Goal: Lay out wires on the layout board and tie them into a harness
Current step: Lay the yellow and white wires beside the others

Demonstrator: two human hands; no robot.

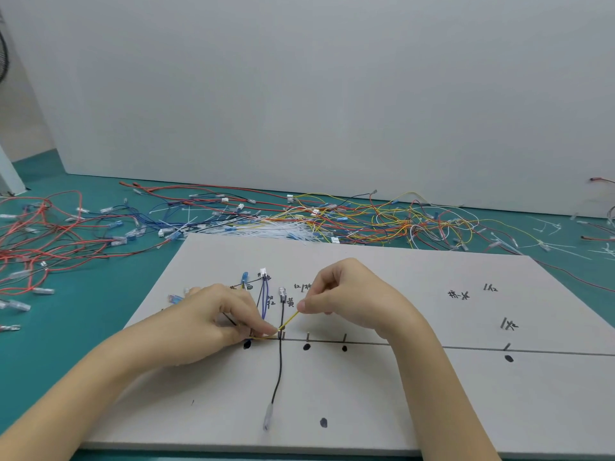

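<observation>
A pale wall stands along the back of a teal tabletop. On the tabletop lies a large grey layout board, marked with a long horizontal line, black dots and handwritten labels, with short pegs standing along the line. Behind and to the left of the board, a loose tangle of wires in red, blue, yellow and black spreads across the tabletop, mixed with white cable ties.

Both forearms reach in from the lower edge and meet near the middle of the board. The left hand lies low, knuckles up, wrist resting on the board, its thumb and forefinger curled together to pinch a yellow wire right at the pegs on the line. The right hand is raised a little higher, wrist bent, fingers curled, with thumb and forefinger pinching the same yellow wire further along, so the short stretch between the two hands runs taut and slanted up to the right.

A black wire runs from a clear connector near the labels down across the line, between the pegs, to another clear connector near the front of the board. Blue wires hang from a small white plug just beyond the left hand.
</observation>
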